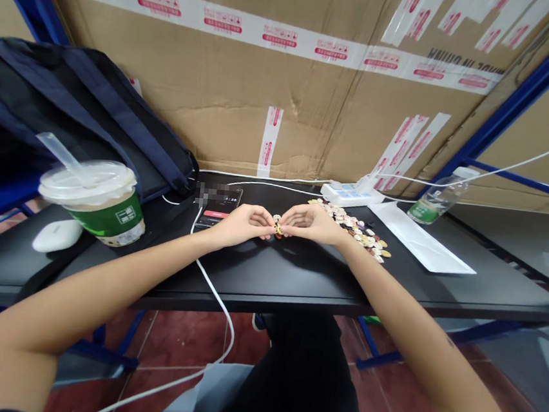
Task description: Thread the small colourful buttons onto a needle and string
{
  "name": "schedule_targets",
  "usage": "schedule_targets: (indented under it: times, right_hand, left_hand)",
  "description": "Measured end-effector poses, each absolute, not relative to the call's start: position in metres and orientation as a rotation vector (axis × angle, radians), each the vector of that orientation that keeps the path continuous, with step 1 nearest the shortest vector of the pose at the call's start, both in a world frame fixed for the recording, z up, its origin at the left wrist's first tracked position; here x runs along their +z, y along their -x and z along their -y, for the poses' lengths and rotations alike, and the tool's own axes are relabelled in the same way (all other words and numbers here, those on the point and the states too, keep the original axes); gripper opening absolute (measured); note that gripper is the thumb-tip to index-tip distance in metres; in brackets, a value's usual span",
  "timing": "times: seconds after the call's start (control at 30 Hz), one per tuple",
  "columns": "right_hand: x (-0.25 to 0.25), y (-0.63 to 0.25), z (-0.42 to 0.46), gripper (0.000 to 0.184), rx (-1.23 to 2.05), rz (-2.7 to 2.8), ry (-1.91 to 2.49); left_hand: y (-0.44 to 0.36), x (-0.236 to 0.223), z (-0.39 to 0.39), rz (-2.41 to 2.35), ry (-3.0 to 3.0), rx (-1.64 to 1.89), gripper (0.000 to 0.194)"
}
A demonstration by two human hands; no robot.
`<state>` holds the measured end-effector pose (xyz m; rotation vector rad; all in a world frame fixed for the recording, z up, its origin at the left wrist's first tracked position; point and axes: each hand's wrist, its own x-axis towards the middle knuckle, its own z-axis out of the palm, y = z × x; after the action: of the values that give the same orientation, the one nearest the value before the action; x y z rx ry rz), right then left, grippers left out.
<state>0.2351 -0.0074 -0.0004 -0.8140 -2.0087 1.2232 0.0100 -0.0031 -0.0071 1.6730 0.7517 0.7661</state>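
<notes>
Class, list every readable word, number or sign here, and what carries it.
"MADE IN CHINA": cardboard, partly under tape.
Tape: red print, too small.
Phone: digits, too blurred for certainty.
Cup: pale characters on green, too blurred.
Bottle: label too small.

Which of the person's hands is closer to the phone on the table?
The left. The left hand is just to the right of the phone, while the right hand is farther right, on the far side of the left hand.
</notes>
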Motion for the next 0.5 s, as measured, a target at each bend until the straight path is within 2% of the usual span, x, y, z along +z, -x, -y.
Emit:
schedule_targets:
  times: [0.3,0.5]
  right_hand:
    - [-0.0018,-0.2358,0.0051,0.034,1.22,1.951,0.797]
    - [0.001,-0.2351,0.0078,0.037,1.257,2.007,0.812]
  left_hand:
    - [-0.0106,-0.0085,0.0043,-0.731,-1.707,0.747,0.033]
    - [-0.01,-0.0077,0.0044,-0.729,-1.719,0.797,0.032]
